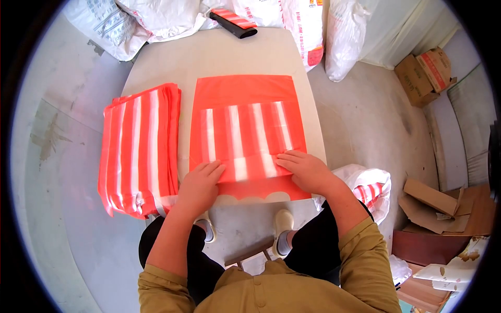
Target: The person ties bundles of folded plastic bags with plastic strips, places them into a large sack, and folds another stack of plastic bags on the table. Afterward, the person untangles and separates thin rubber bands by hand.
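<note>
A red-and-white striped plastic bag lies flat over a plain red plastic sheet with a scalloped near edge. My left hand rests on the left near corner of the striped bag, its fingers stretched out. On the near right part, my right hand lies with its fingers flat on the striped bag. Both thumbs are mostly hidden. To the left of my left hand is a thick stack of striped bags, its near edge crumpled.
The table carries a black roll with striped plastic at its far edge. Full white sacks stand beyond it. A white sack with striped bags inside is at my right. Cardboard boxes sit on the floor.
</note>
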`<state>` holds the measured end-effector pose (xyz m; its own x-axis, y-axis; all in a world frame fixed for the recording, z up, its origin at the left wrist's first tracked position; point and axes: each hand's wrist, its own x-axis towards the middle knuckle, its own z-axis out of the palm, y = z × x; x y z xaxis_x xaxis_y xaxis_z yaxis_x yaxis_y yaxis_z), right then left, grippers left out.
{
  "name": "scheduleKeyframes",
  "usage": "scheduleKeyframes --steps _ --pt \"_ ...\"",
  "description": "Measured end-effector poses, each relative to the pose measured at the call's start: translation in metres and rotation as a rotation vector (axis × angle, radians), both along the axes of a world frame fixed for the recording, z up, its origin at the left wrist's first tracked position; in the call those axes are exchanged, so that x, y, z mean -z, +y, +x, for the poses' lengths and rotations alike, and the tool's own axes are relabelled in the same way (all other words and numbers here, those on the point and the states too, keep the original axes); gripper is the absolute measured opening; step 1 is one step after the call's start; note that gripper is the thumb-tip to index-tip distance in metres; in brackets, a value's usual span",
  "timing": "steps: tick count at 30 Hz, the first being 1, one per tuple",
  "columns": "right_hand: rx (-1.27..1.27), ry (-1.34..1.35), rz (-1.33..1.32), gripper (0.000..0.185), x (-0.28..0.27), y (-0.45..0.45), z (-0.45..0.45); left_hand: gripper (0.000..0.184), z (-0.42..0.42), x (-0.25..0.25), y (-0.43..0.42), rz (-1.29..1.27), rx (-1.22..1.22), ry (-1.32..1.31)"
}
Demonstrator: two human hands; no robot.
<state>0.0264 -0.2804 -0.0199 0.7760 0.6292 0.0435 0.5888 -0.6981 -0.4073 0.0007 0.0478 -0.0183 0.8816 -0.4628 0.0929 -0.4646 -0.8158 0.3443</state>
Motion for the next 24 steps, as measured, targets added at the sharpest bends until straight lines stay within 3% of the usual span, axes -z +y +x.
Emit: scheduleKeyframes --steps 4,10,12,15,21,24 --pt "0.052 0.135 0.06 0.048 -0.009 -0.007 0.003 0.041 0.001 -0.007 0.006 -0.094 -0.015 0.029" --pt "0.199 0.383 0.15 0.022 -0.017 -0.027 0.006 0.032 0.0 -0.049 0.009 -0.235 -0.295 0.591" --pt "0.268 0.431 0.191 0.016 -0.012 -0.031 0.014 0.033 0.004 -0.04 0.012 -0.253 -0.351 0.53" --pt "0.445 0.488 0.38 0.024 0.002 -0.03 0.019 0.035 0.006 -0.02 0.016 -0.329 -0.406 0.41" --pt "0.603 0.506 0.445 0.022 0.0 -0.015 0.024 0.033 0.015 0.005 0.014 -0.467 -0.475 0.351" --pt "0.551 0.377 0.442 0.021 0.018 -0.017 0.03 0.031 0.021 0.017 0.011 -0.53 -0.519 0.336"
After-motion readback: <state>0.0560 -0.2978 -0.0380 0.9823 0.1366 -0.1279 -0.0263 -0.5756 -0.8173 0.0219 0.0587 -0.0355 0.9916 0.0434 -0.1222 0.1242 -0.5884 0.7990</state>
